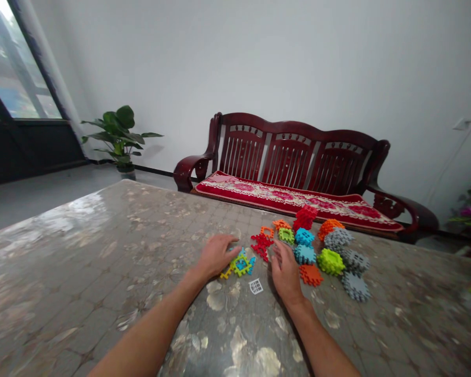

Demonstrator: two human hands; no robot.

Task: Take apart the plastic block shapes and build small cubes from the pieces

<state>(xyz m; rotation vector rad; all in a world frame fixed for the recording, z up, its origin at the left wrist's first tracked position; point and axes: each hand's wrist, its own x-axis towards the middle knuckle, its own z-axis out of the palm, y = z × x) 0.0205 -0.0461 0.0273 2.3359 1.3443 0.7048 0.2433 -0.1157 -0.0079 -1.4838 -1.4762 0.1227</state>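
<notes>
My left hand [219, 254] rests low over the table, its thumb apart from the fingers. Beside its thumb lie a lime-green interlocking piece [241, 265] with blue pieces [251, 264] around it and a yellow piece [226, 273], partly covered by the hand. My right hand [286, 268] is loosely bent with fingers apart, at the right edge of a cluster of red interlocking pieces [262, 245]. Whether its fingertips touch the red is hard to tell. Between the hands, nearer me, lies a white window-shaped piece [255, 286].
Right of my right hand stand stacks of notched pieces: teal [305, 254], orange-red [311, 275], lime [331, 261], grey [355, 286] and red [305, 217]. A wooden bench [286, 157] faces the patterned table [141, 235]; a potted plant [120, 136] stands beyond its far left corner.
</notes>
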